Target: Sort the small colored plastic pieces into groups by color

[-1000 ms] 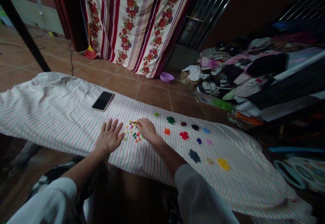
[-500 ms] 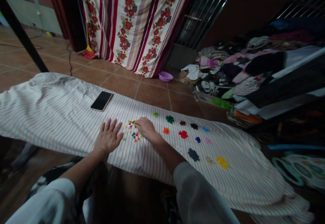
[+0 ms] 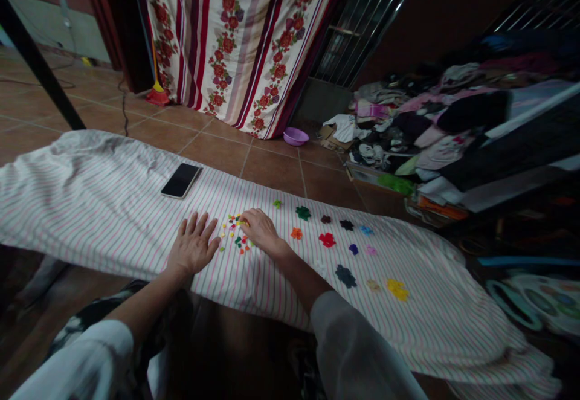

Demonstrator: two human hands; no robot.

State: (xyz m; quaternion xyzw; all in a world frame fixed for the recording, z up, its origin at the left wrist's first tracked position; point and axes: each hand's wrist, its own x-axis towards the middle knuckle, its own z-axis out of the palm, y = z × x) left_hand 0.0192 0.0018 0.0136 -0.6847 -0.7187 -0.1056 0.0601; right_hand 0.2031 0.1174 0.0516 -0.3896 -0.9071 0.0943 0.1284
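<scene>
My left hand (image 3: 194, 246) lies flat on the striped cloth (image 3: 149, 231), fingers spread, just left of a loose mix of small coloured pieces (image 3: 238, 240). My right hand (image 3: 260, 229) reaches over the right side of that mix with its fingers bent together. A bit of yellow shows at its fingertips, apparently one small piece. To the right, pieces lie in separate one-colour heaps, among them an orange heap (image 3: 296, 233), a red heap (image 3: 327, 240), a dark green heap (image 3: 303, 212), a dark grey heap (image 3: 345, 276) and a yellow heap (image 3: 397, 290).
A phone (image 3: 181, 180) rests on the cloth, left of the mixed pieces. Beyond the cloth's far edge are a tiled floor, a purple basin (image 3: 296, 137), a hanging flowered curtain (image 3: 235, 43) and a broom (image 3: 157, 93). Piled clothes (image 3: 421, 116) fill the right side.
Both hands stay in nearly the same place. My right fingers have shifted slightly, and yellow now shows at their tips.
</scene>
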